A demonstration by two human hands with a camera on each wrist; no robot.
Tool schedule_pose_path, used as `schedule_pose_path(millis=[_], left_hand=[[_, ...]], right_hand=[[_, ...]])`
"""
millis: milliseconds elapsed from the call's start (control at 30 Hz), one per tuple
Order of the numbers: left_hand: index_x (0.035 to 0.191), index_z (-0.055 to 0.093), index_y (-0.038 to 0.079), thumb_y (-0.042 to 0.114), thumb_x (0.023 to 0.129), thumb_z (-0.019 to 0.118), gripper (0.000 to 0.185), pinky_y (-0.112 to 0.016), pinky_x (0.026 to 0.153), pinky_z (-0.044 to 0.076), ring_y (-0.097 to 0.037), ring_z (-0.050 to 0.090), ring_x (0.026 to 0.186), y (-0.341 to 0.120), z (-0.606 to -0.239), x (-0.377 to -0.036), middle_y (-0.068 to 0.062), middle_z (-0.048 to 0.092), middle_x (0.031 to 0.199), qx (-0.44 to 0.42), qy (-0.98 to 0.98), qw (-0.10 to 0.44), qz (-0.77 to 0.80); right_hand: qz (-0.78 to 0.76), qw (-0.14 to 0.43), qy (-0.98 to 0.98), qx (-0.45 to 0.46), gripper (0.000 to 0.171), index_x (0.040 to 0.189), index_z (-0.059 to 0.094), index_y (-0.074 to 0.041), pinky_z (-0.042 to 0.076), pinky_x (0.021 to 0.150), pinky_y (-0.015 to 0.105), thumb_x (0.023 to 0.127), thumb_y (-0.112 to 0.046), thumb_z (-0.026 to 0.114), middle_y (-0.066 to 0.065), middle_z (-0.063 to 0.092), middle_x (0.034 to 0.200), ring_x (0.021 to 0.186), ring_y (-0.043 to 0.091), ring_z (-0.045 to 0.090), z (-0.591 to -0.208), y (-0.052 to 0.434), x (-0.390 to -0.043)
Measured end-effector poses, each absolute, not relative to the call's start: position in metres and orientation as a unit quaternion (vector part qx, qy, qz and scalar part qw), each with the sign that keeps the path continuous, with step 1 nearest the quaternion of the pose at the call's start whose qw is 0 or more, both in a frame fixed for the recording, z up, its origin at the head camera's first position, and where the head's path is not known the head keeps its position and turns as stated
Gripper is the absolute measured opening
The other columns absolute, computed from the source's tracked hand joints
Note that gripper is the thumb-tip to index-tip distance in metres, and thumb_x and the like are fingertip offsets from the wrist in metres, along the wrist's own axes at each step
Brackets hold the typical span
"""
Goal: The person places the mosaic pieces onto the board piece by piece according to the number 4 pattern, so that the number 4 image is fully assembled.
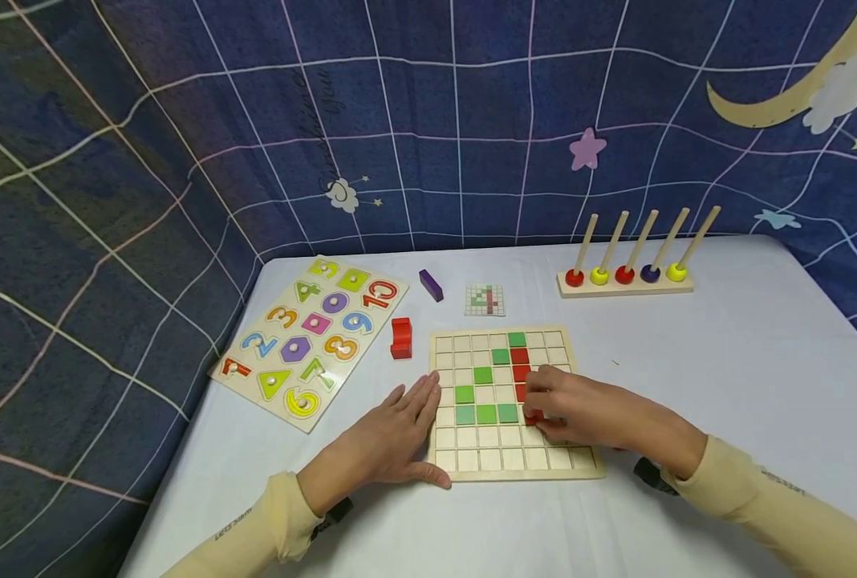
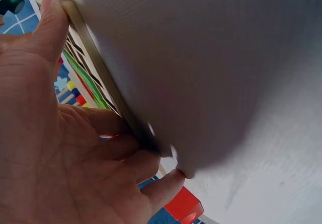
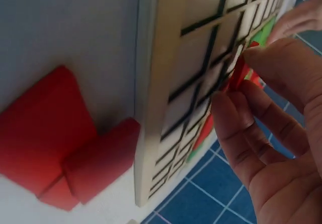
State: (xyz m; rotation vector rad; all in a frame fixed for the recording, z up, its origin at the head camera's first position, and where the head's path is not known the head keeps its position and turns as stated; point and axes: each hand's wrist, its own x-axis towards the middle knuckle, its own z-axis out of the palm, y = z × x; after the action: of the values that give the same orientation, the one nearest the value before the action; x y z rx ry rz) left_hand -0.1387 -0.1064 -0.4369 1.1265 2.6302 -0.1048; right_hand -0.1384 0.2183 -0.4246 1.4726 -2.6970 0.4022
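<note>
A wooden grid board (image 1: pixel 515 475) lies on the white table, with several green tiles (image 1: pixel 482 375) in its squares and a column of red tiles (image 1: pixel 520 373) right of them. My left hand (image 1: pixel 396 433) rests along the board's left edge, fingers extended, thumb near the lower corner. Over the board's right half, my right hand (image 1: pixel 590 405) pinches a red tile (image 3: pixel 238 72) between thumb and fingers, at the bottom of the red column. Whether the tile touches its square cannot be told. Behind the board lies a small card (image 1: pixel 485 300) printed with a green and red grid pattern.
Loose red tiles (image 3: pixel 45 128) lie off the board's right side, mostly hidden by my arm in the head view. Left stand a number-and-shape puzzle (image 1: pixel 342 377), a red notched block (image 1: pixel 401 338) and a purple block (image 1: pixel 431 286). A peg stand (image 1: pixel 627 291) with coloured beads is back right.
</note>
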Motion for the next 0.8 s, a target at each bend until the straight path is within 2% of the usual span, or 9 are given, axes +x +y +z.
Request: schedule_pose_path(millis=[200,333,567,800], left_hand=[[0.167,0.026,-0.004,0.082,0.086,0.066,0.125,-0.05,0.132,0.034,-0.032,0.026,0.167,-0.1051,-0.4379,-0.1385,-0.022,0.022,0.178,0.386,0.91,0.146,-0.038],[0.167,0.025,-0.004,0.082,0.086,0.066,0.125,-0.05,0.133,0.034,-0.032,0.026,0.167,-0.1052,-0.4363,-0.1394,-0.022,0.022,0.178,0.386,0.91,0.144,-0.042],[0.167,0.026,-0.004,0.082,0.086,0.066,0.125,-0.05,0.133,0.034,-0.032,0.026,0.167,-0.1044,-0.4365,-0.1401,-0.022,0.022,0.178,0.386,0.91,0.145,-0.04],[0.167,0.025,-0.004,0.082,0.085,0.067,0.126,-0.05,0.133,0.033,-0.032,0.026,0.167,-0.1048,-0.4371,-0.1392,-0.022,0.022,0.178,0.383,0.911,0.147,-0.038]], right_hand=[[0.12,0.029,-0.873,0.471,0.015,0.095,0.076,-0.014,0.057,0.081,0.027,0.089,-0.004,0.085,-0.003,0.062,0.093,0.092,0.014,0.055,-0.4312,0.2122,-0.1396],[0.132,0.02,-0.88,0.456,0.015,0.095,0.077,-0.013,0.055,0.078,0.025,0.089,-0.001,0.084,-0.003,0.06,0.091,0.089,0.012,0.053,-0.4295,0.2106,-0.1385],[0.132,0.048,-0.872,0.468,0.018,0.092,0.075,-0.013,0.054,0.075,0.024,0.086,0.001,0.085,-0.003,0.06,0.09,0.086,0.011,0.052,-0.4324,0.2104,-0.138],[0.133,0.047,-0.871,0.471,0.018,0.091,0.074,-0.014,0.053,0.076,0.023,0.087,0.0,0.085,-0.003,0.06,0.09,0.087,0.011,0.052,-0.4324,0.2123,-0.1377]])
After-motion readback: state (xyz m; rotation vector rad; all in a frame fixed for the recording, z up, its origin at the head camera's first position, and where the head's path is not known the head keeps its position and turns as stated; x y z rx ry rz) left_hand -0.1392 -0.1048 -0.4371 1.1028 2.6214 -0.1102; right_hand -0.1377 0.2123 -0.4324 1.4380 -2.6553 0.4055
